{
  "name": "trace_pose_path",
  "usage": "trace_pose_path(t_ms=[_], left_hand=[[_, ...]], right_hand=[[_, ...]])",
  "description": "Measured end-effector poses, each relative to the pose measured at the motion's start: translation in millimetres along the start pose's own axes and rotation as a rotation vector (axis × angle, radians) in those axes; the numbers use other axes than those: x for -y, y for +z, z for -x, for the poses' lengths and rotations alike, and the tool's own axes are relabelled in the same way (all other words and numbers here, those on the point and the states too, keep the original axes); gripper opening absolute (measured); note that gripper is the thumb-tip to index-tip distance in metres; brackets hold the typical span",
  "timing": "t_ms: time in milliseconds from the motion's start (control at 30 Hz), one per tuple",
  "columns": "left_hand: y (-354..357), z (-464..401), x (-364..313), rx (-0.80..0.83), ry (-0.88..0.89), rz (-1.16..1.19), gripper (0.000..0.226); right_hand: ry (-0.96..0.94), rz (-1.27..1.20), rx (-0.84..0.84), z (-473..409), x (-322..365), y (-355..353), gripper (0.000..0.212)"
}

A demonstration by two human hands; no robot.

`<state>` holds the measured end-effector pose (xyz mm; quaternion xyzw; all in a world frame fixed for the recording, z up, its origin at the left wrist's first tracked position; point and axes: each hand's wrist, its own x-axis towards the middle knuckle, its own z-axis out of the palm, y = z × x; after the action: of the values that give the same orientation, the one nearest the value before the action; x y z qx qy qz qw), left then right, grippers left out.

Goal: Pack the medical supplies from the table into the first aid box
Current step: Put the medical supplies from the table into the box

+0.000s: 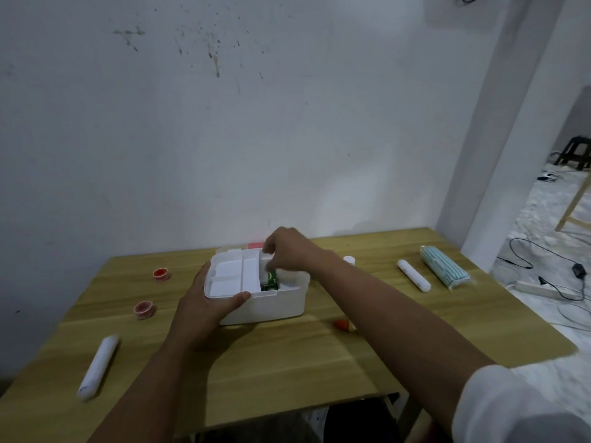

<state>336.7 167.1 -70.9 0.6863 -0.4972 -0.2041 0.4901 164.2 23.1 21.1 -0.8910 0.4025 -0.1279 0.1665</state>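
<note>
A white first aid box stands open mid-table, with a white divided tray lying across its left part. My left hand grips the tray's front-left rim. My right hand reaches over the box and pinches the tray's far right edge. A green item shows inside the box beside the tray. Loose on the table lie two red-capped tape rolls, a white roll, another white roll, a striped wrapped bandage, a small white bottle and a small red item.
The wooden table stands against a stained white wall. The box's lid with a red part lies behind the box. To the right, the floor holds cables and a power strip; a dark stool stands farther back.
</note>
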Motion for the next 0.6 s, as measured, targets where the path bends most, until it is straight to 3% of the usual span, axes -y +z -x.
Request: trace_pose_path(t_ms=[200,333,533,600], left_hand=[[1,1,-1,-0.003,0.014,0.001,0.107],[2,0,2,-0.018,0.007,0.009,0.107],[1,-1,3,-0.002,-0.011,-0.016,0.109],[0,-1,3,-0.001,-0.016,-0.019,0.112]], right_hand=[[0.052,-0.032,-0.284,18,-38,-67,0.024],[0.288,0.049,-0.395,33,-104,-94,0.024],[0.867,0.130,-0.288,97,-225,-100,0.020],[1.023,0.134,-0.181,114,-265,-89,0.048]])
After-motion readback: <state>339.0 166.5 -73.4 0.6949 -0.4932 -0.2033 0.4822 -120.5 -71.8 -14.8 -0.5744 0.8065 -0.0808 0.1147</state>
